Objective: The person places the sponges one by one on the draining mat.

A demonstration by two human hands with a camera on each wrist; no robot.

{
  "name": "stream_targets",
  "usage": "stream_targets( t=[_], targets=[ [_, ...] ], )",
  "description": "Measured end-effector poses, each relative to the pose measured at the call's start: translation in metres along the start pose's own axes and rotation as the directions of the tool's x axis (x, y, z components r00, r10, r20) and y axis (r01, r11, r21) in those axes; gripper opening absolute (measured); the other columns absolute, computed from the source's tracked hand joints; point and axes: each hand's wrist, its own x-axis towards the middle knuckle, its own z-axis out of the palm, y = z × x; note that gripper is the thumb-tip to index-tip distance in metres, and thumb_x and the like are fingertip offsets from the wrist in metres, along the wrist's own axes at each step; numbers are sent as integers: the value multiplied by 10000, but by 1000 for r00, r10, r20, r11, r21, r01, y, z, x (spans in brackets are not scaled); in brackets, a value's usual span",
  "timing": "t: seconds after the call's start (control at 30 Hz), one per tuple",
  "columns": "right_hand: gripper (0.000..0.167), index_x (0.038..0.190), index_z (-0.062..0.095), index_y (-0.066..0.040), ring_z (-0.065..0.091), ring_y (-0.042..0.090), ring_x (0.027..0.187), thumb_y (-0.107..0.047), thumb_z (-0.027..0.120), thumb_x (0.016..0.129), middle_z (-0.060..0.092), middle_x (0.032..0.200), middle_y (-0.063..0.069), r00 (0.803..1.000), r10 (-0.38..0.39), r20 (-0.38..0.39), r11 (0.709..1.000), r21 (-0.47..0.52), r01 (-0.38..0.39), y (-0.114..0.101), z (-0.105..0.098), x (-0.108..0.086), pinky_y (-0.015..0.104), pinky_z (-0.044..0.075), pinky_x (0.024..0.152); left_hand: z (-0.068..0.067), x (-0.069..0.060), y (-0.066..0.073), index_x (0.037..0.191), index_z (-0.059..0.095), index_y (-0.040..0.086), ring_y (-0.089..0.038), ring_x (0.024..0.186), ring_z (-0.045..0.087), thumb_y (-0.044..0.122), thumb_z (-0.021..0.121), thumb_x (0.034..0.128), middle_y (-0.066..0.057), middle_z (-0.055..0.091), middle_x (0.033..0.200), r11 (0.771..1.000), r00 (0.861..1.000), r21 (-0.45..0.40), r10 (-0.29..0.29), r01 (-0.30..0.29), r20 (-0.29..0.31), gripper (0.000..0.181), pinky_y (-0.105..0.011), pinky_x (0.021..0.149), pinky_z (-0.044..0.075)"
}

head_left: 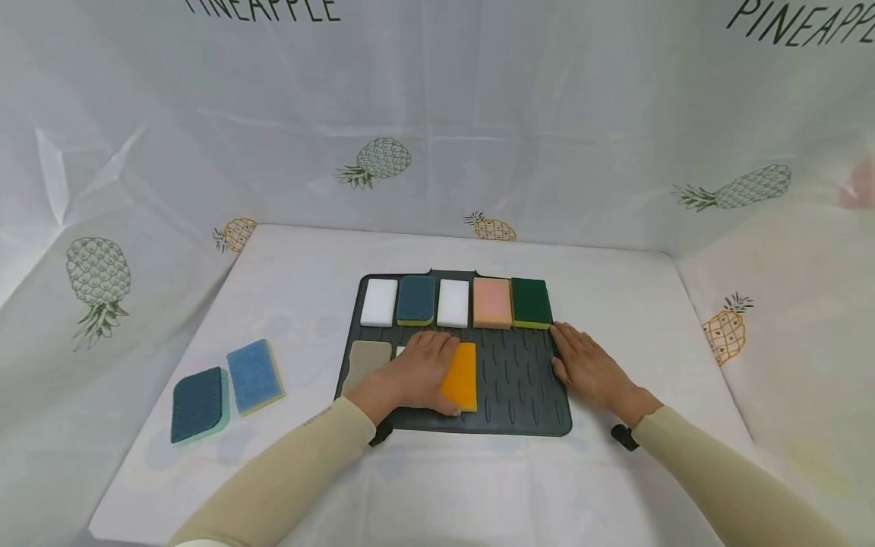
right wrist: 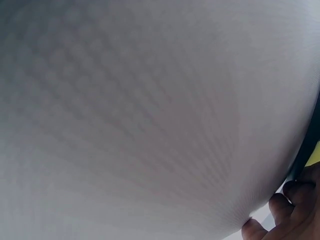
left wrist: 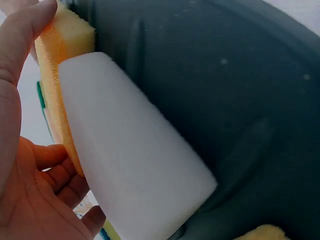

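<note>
My left hand (head_left: 420,372) holds an orange sponge (head_left: 463,380) by its two ends, thumb at the near end and fingers at the far one. The sponge lies in the front row of a dark grey ridged mat (head_left: 516,387). In the left wrist view a white sponge (left wrist: 130,145) sits right beside the orange one, mostly hidden under the hand in the head view. Left of it is a beige sponge (head_left: 369,358). My right hand (head_left: 596,372) rests with extended fingers at the mat's right edge, near a dark green sponge (head_left: 531,301).
Along the mat's back row are a white sponge (head_left: 379,302), a blue one (head_left: 415,298), another white one (head_left: 453,303) and a pink one (head_left: 492,302). On the white table to the left lie a dark blue sponge (head_left: 197,405) and a lighter blue sponge (head_left: 255,376).
</note>
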Motion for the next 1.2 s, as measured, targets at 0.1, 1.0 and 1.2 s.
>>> stream_targets(
  t=[0.1, 1.0, 1.2],
  targets=[
    [645, 1624, 255, 99, 275, 459, 1578, -274, 438, 1131, 276, 1698, 289, 1000, 1, 3, 1000, 7, -1, 0, 0, 1, 610, 269, 1270, 1, -1, 0, 1638, 302, 15, -345, 1504, 381, 747, 756, 815, -171, 391, 1654, 1000, 1000, -6, -4, 4, 7, 1192, -554, 1278, 275],
    [640, 1611, 282, 110, 302, 468, 1563, -269, 457, 1127, 304, 1682, 300, 1000, -12, 2, 1000, 22, 12, -2, -1, 3, 618, 289, 1259, -2, -16, -16, 1686, 177, 29, -340, 1603, 257, 830, 667, 832, -156, 250, 1741, 998, 998, -14, -59, 58, -36, 1270, -554, 1327, 150],
    [635, 1614, 281, 104, 299, 468, 1564, -268, 452, 1129, 301, 1685, 296, 1000, -3, -8, 1000, 27, 3, 0, 0, 0, 621, 284, 1258, -18, -41, -39, 1633, 346, 37, -333, 1537, 384, 642, 622, 996, -153, 404, 1661, 997, 977, 20, -65, 71, -205, 921, -504, 1310, 250]
  ],
)
